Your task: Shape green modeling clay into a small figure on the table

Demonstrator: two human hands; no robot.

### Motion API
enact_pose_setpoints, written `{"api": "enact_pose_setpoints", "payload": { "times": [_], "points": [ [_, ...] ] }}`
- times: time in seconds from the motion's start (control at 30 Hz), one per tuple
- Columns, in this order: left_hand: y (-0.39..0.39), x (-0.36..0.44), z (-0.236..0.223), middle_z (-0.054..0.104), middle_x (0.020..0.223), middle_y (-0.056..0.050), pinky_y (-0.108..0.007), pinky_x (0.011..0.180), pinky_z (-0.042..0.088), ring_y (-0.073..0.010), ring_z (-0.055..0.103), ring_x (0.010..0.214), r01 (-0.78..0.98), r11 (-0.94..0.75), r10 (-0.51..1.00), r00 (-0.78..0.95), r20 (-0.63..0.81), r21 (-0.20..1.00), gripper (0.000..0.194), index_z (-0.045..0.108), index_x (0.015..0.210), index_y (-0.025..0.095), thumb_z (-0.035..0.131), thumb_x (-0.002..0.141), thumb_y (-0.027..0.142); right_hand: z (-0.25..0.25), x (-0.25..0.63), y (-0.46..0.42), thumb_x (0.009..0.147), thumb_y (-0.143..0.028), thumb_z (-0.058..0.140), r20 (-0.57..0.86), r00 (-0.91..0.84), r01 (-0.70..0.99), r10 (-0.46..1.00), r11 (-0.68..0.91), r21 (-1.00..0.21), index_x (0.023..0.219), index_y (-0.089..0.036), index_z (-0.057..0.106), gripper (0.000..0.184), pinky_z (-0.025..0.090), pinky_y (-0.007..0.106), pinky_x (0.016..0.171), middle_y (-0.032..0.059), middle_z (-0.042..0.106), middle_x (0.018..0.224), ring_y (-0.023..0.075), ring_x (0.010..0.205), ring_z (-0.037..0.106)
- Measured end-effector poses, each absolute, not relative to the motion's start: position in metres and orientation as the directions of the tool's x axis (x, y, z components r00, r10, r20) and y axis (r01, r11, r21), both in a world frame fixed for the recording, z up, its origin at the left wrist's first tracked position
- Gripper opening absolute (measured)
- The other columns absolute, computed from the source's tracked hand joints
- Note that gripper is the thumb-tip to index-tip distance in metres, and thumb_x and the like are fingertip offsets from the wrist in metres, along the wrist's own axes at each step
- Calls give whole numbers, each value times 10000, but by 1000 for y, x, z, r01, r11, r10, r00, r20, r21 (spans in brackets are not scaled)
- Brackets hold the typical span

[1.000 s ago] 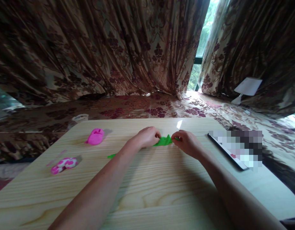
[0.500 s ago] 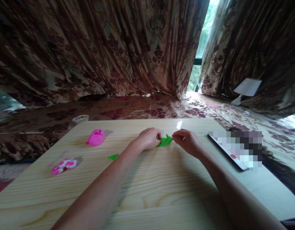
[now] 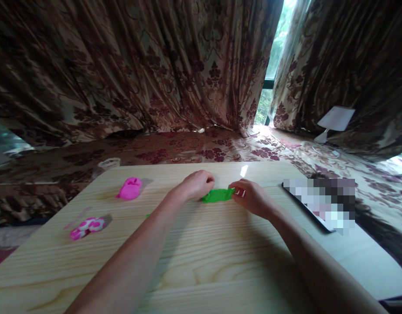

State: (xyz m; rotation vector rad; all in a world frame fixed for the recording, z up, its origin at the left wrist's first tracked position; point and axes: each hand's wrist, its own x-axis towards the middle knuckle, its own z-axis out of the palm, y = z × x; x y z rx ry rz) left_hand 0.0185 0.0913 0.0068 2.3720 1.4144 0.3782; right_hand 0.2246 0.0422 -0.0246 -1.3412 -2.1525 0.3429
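Observation:
A soft, flat green strip (image 3: 218, 195) stretches between my two hands just above the table, near its far side; its exact material I cannot make out. Closed at its left end is my left hand (image 3: 199, 185), fingers curled over it. My right hand (image 3: 248, 196) pinches the right end between thumb and fingers. A small bit of green (image 3: 148, 216) peeks out by my left forearm, mostly hidden behind it.
On the pale wooden table (image 3: 201, 261), a pink slipper-shaped piece (image 3: 131, 188) and a pink-and-white patterned piece (image 3: 88, 227) lie to the left. A dark-edged flat object (image 3: 305, 209), partly blurred out, lies at right. A white lamp (image 3: 335, 118) stands beyond.
The crumpled green piece is now spread into a longer, flatter strip. My left hand has moved a little to the left, and the green bit by the left forearm shows less.

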Motion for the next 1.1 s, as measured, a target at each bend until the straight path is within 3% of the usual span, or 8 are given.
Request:
{"api": "enact_pose_setpoints", "payload": {
  "times": [0.1, 0.3, 0.47, 0.6, 0.93, 1.1],
  "points": [
    [96, 4, 13, 653, 664, -20, -213, 537, 352, -132, 534, 605, 809, -407, 898, 440, 23, 424, 253, 686, 690, 167, 461, 706, 281, -24, 226, 43, 753, -181, 533, 353, -305, 732, 885, 455, -507, 1043, -194, 591, 296, 399, 211, 608, 1, 594, 740, 104, 623, 528],
    [97, -1, 14, 666, 672, -11, -211, 528, 360, -130, 551, 588, 790, -423, 878, 479, -17, 443, 259, 696, 731, 183, 489, 703, 335, -23, 226, 45, 759, -186, 535, 376, -290, 736, 880, 457, -499, 1014, -192, 603, 263, 397, 208, 602, 1, 590, 729, 103, 622, 528],
    [80, 29, 11, 683, 743, -31, -231, 605, 382, -151, 570, 679, 773, -495, 865, 483, 139, 398, 236, 700, 754, 200, 480, 728, 280, -21, 224, 43, 765, -188, 529, 380, -298, 737, 876, 464, -492, 846, -183, 643, 139, 393, 204, 584, 18, 596, 758, 99, 612, 532],
    [67, 47, 7, 693, 769, -29, -250, 652, 384, -166, 576, 723, 726, -613, 783, 609, 122, 311, 229, 709, 759, 237, 483, 726, 227, -20, 228, 43, 760, -197, 527, 328, -274, 759, 904, 412, -504, 774, -185, 632, 107, 379, 201, 551, 1, 600, 683, 100, 568, 522],
    [63, 49, 5, 671, 719, -21, -261, 641, 377, -179, 570, 724, 751, -608, 791, 600, 117, 259, 164, 695, 755, 264, 539, 706, 257, -15, 225, 37, 732, -130, 501, 325, -401, 728, 857, 513, -455, 787, -191, 684, 201, 396, 212, 613, 28, 621, 765, 117, 649, 549],
    [63, 49, 3, 662, 705, -14, -264, 628, 372, -179, 563, 708, 750, -605, 794, 592, 138, 266, 150, 692, 760, 261, 560, 689, 271, -16, 229, 39, 743, -142, 489, 291, -379, 731, 878, 477, -488, 884, -202, 665, 234, 390, 207, 581, 7, 627, 721, 111, 609, 538]
  ]
}}
